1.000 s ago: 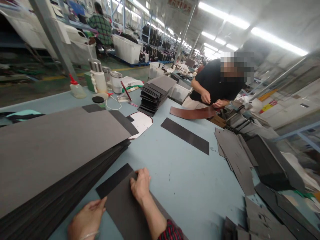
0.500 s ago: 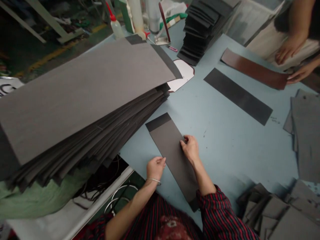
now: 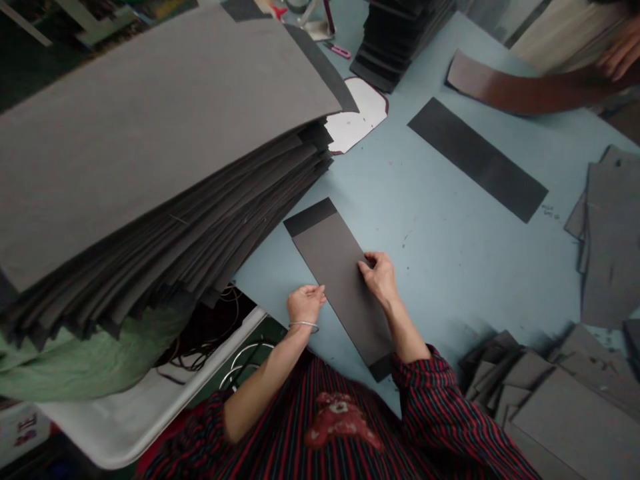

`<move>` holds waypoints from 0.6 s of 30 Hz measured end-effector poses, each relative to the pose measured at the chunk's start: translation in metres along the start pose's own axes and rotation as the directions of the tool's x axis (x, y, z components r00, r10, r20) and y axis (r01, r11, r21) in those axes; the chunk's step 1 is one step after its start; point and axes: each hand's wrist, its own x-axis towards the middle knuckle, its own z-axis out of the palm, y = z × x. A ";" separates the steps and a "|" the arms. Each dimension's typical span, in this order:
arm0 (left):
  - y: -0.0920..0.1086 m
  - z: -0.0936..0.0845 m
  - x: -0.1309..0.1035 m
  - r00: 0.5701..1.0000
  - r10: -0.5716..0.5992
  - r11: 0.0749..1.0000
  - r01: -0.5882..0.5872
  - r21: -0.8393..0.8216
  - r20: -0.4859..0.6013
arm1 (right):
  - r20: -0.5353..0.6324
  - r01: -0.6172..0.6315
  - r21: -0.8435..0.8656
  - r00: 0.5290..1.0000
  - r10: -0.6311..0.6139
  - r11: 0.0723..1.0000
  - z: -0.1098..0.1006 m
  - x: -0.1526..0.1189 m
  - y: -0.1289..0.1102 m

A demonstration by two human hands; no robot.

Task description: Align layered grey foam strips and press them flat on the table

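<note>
A long grey strip [image 3: 340,280] with darker bands at both ends lies slantwise on the table before me. At its left edge the fingertips of my left hand [image 3: 305,305] are pinched together on the rim. My right hand [image 3: 381,277] grips the opposite edge a little higher up, thumb on top and fingers curled partly out of sight. Farther off, a plain dark strip [image 3: 477,160] rests flat, apart from both hands.
A tall fanned stack of large grey sheets [image 3: 165,133] stands at left, partly over a white card [image 3: 357,117]. Grey pieces [image 3: 610,233] are piled at right, more at lower right. A co-worker's hand [image 3: 620,57] holds a brown strip [image 3: 530,90]. A pink cutter [image 3: 339,50] lies at the back.
My view has tipped downward, so the scene sits higher. The co-worker's brown strip has gone from nearly flat to bent, its right end raised. My hands keep almost the same places on the grey strip.
</note>
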 end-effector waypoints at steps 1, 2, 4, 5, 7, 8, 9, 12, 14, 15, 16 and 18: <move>-0.002 -0.003 -0.004 1.000 -0.009 1.000 0.009 -0.001 0.017 | 0.013 -0.017 0.013 1.000 0.017 1.000 -0.008 -0.009 0.010; -0.006 -0.005 -0.010 0.999 -0.021 1.000 0.020 0.002 0.038 | 0.018 -0.049 0.020 0.999 0.049 0.999 -0.017 -0.020 0.020; -0.017 -0.007 -0.025 0.994 -0.050 0.999 0.049 0.015 0.092 | 0.010 -0.140 0.033 0.990 0.140 0.990 -0.033 -0.042 0.039; -0.023 -0.006 -0.034 0.991 -0.064 0.998 0.062 0.023 0.119 | 0.005 -0.186 0.042 0.983 0.186 0.982 -0.039 -0.053 0.047; -0.035 0.000 -0.049 0.985 -0.078 0.997 0.073 0.036 0.156 | 0.000 -0.240 0.053 0.971 0.240 0.969 -0.045 -0.071 0.057; -0.040 0.004 -0.055 0.984 -0.078 0.997 0.072 0.042 0.163 | -0.003 -0.239 0.041 0.971 0.239 0.970 -0.045 -0.077 0.059; -0.044 0.008 -0.060 0.984 -0.074 0.997 0.067 0.049 0.161 | -0.012 -0.225 0.015 0.974 0.225 0.974 -0.043 -0.082 0.059; -0.051 0.019 -0.064 0.989 -0.064 0.996 0.055 0.066 0.132 | -0.058 -0.179 -0.096 0.983 0.174 0.979 -0.032 -0.088 0.057; -0.051 0.023 -0.061 0.991 -0.062 0.996 0.054 0.073 0.115 | -0.089 -0.181 -0.131 0.981 0.170 0.975 -0.026 -0.088 0.054; -0.051 0.023 -0.060 0.992 -0.062 0.996 0.054 0.074 0.111 | -0.100 -0.184 -0.133 0.980 0.172 0.974 -0.024 -0.088 0.053; -0.050 0.023 -0.059 0.992 -0.063 0.996 0.055 0.074 0.110 | -0.104 -0.182 -0.131 0.980 0.169 0.974 -0.023 -0.088 0.053; -0.048 0.021 -0.060 0.991 -0.065 0.996 0.057 0.070 0.116 | -0.091 -0.158 -0.113 0.985 0.148 0.981 -0.026 -0.090 0.053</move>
